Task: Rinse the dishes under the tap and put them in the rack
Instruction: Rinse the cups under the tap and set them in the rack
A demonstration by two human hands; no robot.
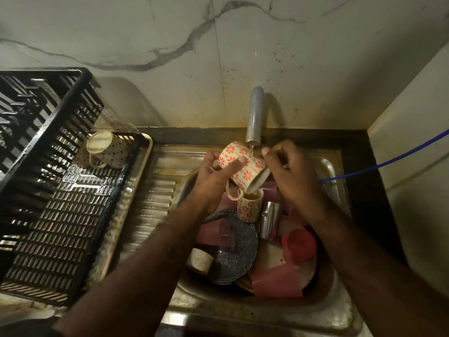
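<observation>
My left hand (213,177) grips a cream mug with red flowers (245,167), tilted with its mouth down and to the right, under the tap (255,115). A thin stream of water falls onto the mug's side. My right hand (291,171) is at the mug's rim, with its fingers curled beside the stream; whether it holds the rim I cannot tell. A second flowered mug (249,207) stands upright below in the sink (325,166). The black rack (60,215) on the left holds a dotted mug (109,149) lying on its side.
The sink is piled with a dark speckled pan (233,251), pink plastic cups (277,278), a red cup (298,244), a steel tumbler (268,220) and a small white cup (200,260). A ribbed steel drainboard (155,203) lies between sink and rack. A blue hose (388,161) runs at the right.
</observation>
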